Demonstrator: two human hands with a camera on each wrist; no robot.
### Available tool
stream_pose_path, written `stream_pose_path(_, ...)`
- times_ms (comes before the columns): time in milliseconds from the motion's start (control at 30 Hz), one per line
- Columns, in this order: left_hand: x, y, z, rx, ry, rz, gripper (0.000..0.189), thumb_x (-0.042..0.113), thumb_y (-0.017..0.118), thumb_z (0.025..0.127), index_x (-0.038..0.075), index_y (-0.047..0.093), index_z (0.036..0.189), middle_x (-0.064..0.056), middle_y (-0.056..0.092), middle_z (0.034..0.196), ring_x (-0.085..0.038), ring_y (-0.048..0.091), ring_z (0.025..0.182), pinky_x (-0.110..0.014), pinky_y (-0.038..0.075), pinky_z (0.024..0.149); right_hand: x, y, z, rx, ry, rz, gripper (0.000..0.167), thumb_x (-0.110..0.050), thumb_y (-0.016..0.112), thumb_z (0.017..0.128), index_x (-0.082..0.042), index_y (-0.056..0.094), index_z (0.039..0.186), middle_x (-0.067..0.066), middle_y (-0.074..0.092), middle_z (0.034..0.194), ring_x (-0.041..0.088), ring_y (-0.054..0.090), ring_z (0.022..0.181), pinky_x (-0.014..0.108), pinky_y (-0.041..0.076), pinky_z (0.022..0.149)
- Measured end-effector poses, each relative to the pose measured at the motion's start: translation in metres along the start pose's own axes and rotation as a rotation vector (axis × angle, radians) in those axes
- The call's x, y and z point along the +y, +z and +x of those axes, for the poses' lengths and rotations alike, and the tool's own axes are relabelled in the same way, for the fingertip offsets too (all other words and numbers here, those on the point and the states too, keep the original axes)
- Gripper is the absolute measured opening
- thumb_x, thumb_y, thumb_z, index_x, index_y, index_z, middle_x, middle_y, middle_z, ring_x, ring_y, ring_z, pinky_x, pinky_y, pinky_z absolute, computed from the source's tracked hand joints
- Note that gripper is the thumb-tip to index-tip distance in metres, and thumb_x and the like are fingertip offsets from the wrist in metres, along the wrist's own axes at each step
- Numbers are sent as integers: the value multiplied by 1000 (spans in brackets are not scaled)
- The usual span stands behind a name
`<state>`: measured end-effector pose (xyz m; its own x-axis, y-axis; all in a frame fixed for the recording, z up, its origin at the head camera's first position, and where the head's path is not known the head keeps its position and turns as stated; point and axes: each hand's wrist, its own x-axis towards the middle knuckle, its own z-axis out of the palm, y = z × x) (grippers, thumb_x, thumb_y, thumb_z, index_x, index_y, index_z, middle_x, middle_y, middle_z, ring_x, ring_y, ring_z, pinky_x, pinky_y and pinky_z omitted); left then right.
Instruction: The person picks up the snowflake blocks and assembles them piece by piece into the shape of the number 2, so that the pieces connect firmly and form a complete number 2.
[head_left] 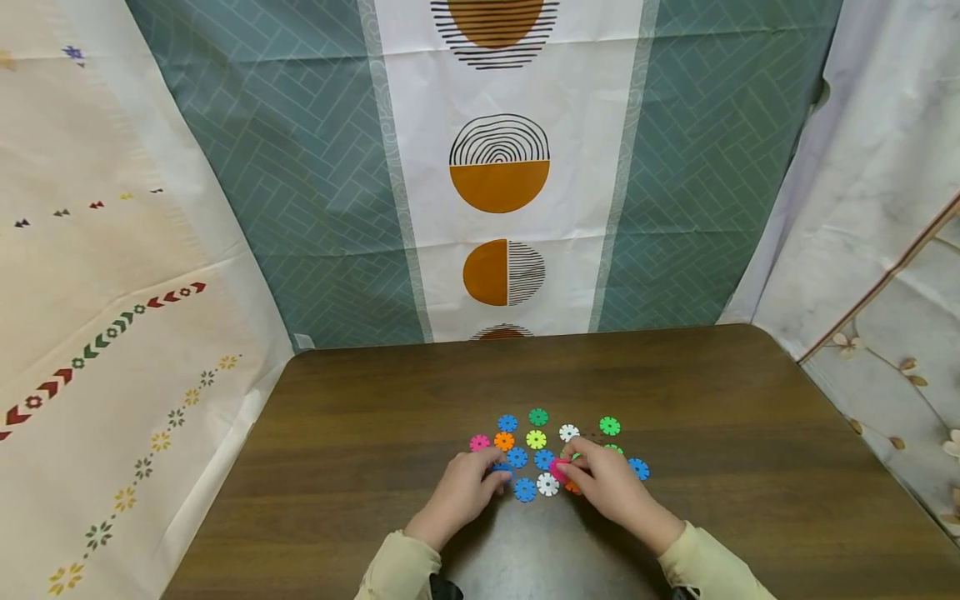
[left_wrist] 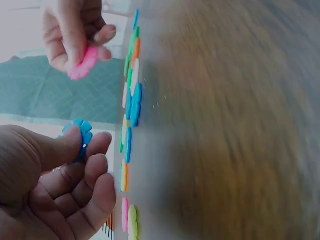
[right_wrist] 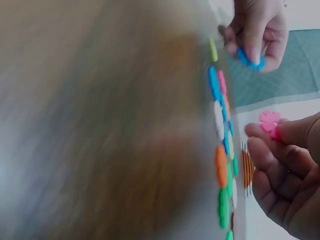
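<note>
My left hand (head_left: 463, 493) pinches a blue notched building disc (left_wrist: 86, 134) between thumb and index finger, the other fingers loosely bent. In my right hand (head_left: 611, 485) a pink notched building disc (right_wrist: 270, 117) is gripped by its edge between thumb and fingertips. Both held discs are raised off the table in the wrist views, a short gap apart. Beneath and between the hands lie more flat discs, among them a blue disc (head_left: 525, 490), a white disc (head_left: 547, 484) and an orange disc (head_left: 504, 442). Part of the group is hidden behind the right hand.
The brown wooden table (head_left: 360, 417) carries the loose group of discs near its middle. A green disc (head_left: 610, 426) and a blue disc (head_left: 639, 468) lie at the group's right side. Behind the table hangs a patterned curtain (head_left: 510, 283), with pale cloths at both sides.
</note>
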<state>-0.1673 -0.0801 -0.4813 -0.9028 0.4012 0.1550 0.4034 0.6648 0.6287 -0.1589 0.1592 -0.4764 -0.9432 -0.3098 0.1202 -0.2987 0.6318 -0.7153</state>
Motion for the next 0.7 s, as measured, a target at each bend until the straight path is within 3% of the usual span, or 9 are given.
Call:
stream_pose_path(133,3,2,2,64,26,-5,2,11,68,91,10,68,90,5,70,80,-6,62,74,-28,52,71,-7,1,8,-54,59,226,12,-22,66,94,-11,61,95,5,56,55,24,59,55,27,45,48)
stream_pose_path(267,8,3,2,120,29,9,6,14,69,91,10,69,87,1,73,87,-9,64,77,-28,53,69,-11,3,14,-87,58,352,14,-21,64,96,-7,61,97,11,60,59,32,60,57,32,49,49)
stream_pose_path(400,13,2,1,139,33,28,6,17,70,90,12,70,87,4,72,84,-5,60,72,-26,51,65,-12,6,18,-108,32,401,14,-17,63,97,-3,63,99,16,63,65,28,58,53,39,52,52)
stream_pose_path(500,16,3,1,136,62,77,8,19,69,91,12,71,88,6,70,80,-3,55,67,-23,49,63,-12,8,20,-114,27,392,14,-17,63,96,-3,65,98,14,63,63,26,57,51,36,51,51)
stream_pose_path(700,21,6,3,153,161,259,12,17,71,90,15,64,80,9,62,68,-4,51,58,-21,44,55,-13,10,22,-131,53,383,13,-14,63,96,-1,65,97,10,59,57,22,58,50,30,50,51)
